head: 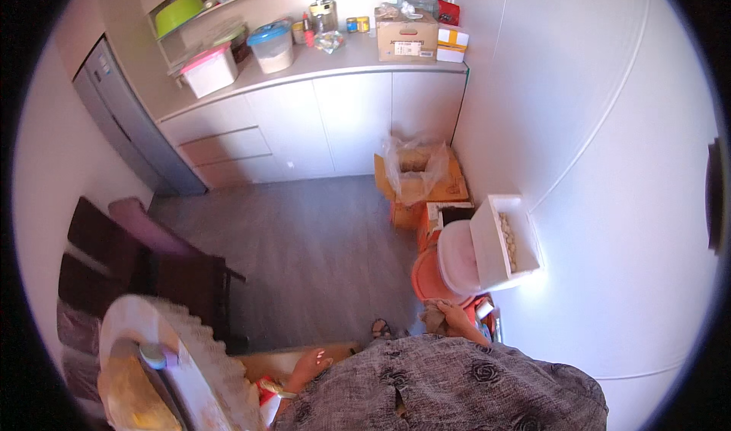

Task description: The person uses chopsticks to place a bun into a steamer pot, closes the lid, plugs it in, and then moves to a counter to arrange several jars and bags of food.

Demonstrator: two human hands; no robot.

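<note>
My right hand (458, 318) is closed around a crumpled brown cloth (435, 319), in front of my patterned grey shirt. Just beyond it is a red-orange round tub (429, 275), partly covered by a pale pink lid or basin (457, 254). Low at my left side hangs my left hand (311, 368), fingers loosely apart with nothing seen in them. A light bracelet circles that wrist. The nearest thing to it is a table with a scalloped, pale cloth edge (197, 339), and a red item (265, 390) shows beside the wrist.
A white foam box (492, 254) holding small pale round pieces leans by the right wall. Cardboard boxes (451, 182), one with a plastic bag (411, 188), stand beyond it. Dark chairs (188, 282) are at left. Lidded containers (271, 54) line the counter (342, 60).
</note>
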